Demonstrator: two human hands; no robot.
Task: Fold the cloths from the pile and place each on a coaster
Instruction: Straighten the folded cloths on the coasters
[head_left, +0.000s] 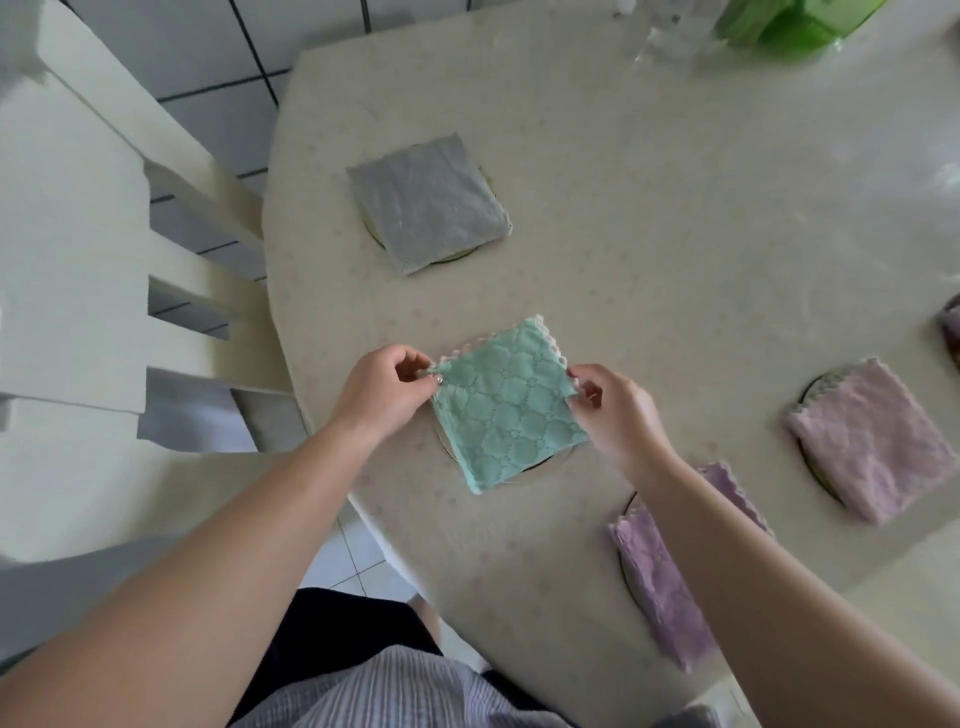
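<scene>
A folded green cloth (506, 405) with a white scalloped edge lies over a round coaster (550, 464) near the table's front edge. My left hand (387, 392) pinches its left corner. My right hand (615, 410) pinches its right corner. A folded grey cloth (428, 200) covers a coaster (462, 254) farther back. A folded pink cloth (872, 441) sits on a coaster (813, 387) at the right. A folded lilac cloth (660, 577) lies on a coaster (626, 571) under my right forearm.
A cream chair (104, 291) stands close to the table's left side. Green and clear plastic items (779, 21) sit at the far back of the table (675, 234). Another cloth (950, 327) shows at the right edge.
</scene>
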